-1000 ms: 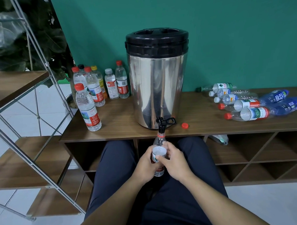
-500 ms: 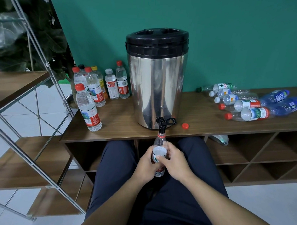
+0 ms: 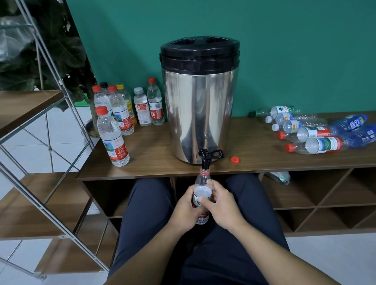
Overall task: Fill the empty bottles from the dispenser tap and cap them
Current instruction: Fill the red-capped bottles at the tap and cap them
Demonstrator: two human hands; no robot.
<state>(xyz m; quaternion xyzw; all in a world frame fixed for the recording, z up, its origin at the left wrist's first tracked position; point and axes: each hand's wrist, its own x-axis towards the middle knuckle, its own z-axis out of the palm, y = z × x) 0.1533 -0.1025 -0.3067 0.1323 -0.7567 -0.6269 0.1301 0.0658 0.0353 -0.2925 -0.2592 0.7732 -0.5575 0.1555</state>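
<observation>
Seen from above, a seated person holds a clear bottle (image 3: 202, 192) upright in both hands at the lower centre of the frame, its open neck right under the black tap (image 3: 205, 158) of a steel dispenser (image 3: 200, 107). The left hand (image 3: 185, 210) wraps the bottle's lower half from the left; the right hand (image 3: 220, 205) curls round it from the right, thumb across the label. Whether water is running cannot be made out — the neck hides the spout. The dispenser stands mid-frame on a wooden shelf (image 3: 153, 152) before a green wall. A loose red cap (image 3: 234, 160) lies on the shelf just right of the tap. At the left of the frame stand capped bottles (image 3: 112, 136) — upright, water showing in the nearest. At the right edge, more bottles (image 3: 315, 145) lie on their sides in a heap, caps pointing left. A metal-framed rack (image 3: 22, 118) fills the far left.
</observation>
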